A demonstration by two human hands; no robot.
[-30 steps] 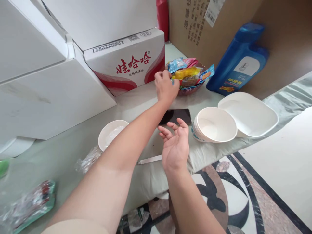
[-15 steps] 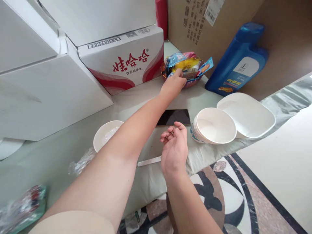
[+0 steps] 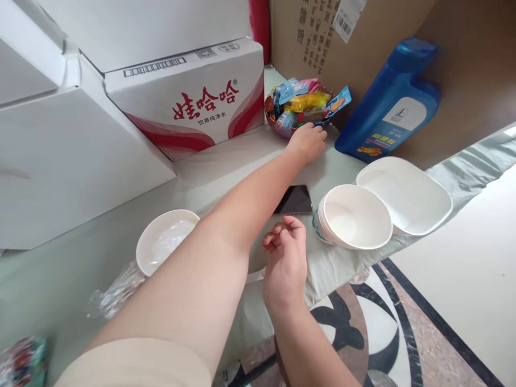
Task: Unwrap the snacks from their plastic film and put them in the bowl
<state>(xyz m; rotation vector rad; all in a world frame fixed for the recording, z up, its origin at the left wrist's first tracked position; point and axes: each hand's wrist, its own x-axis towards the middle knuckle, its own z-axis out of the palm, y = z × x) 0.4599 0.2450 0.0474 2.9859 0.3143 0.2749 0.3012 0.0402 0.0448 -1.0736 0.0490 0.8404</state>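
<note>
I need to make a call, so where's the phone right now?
In the head view, the phone lies right of centre, partly hidden by the left arm, just beyond the right hand and left of the stacked cups.

Phone [image 3: 296, 199]: dark screen, outline fairly crisp.
Snack bowl [image 3: 279, 129], beyond phone: small highlights on wrappers.
White carton [image 3: 157, 102], left of phone: soft, even light; red lettering readable.
Cardboard box [image 3: 387, 29], beyond phone: dim, darkening rightward.
Pale floor [image 3: 471, 242], right of phone: brightest area, nearly washed out.
Plastic wrap [image 3: 119, 293], left of phone: glints, soft detail.
Green packet [image 3: 26, 360], far left of phone: smeared by blur.
</note>
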